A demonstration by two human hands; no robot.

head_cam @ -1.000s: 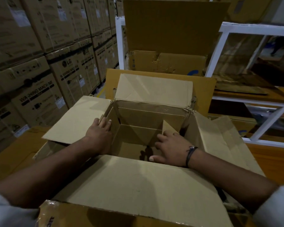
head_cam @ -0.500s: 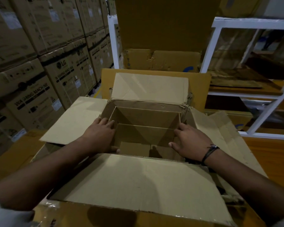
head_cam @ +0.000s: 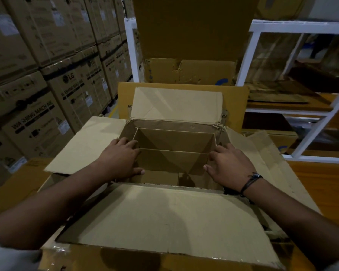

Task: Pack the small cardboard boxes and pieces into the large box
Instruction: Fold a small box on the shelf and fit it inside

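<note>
A large cardboard box (head_cam: 160, 216) stands open in front of me, all four flaps folded outward. Inside it sits a smaller open cardboard box (head_cam: 174, 139) with a cardboard divider piece (head_cam: 170, 161) standing across it. My left hand (head_cam: 119, 159) rests on the smaller box's left wall, fingers spread over its top edge. My right hand (head_cam: 229, 165), with a dark cord at the wrist, presses against the right wall, fingers apart. Neither hand closes around anything. The bottom of the large box shows between my hands.
Stacked washing-machine cartons (head_cam: 47, 90) fill the left side. A white metal rack (head_cam: 294, 75) with flat cardboard sheets stands at the right. A tall open carton (head_cam: 192, 55) stands behind the large box. A wooden surface (head_cam: 325, 178) lies to the right.
My right hand left the middle of the box and moved to the smaller box's right wall. The smaller box has been spread open and squared. My left hand stayed on the left wall.
</note>
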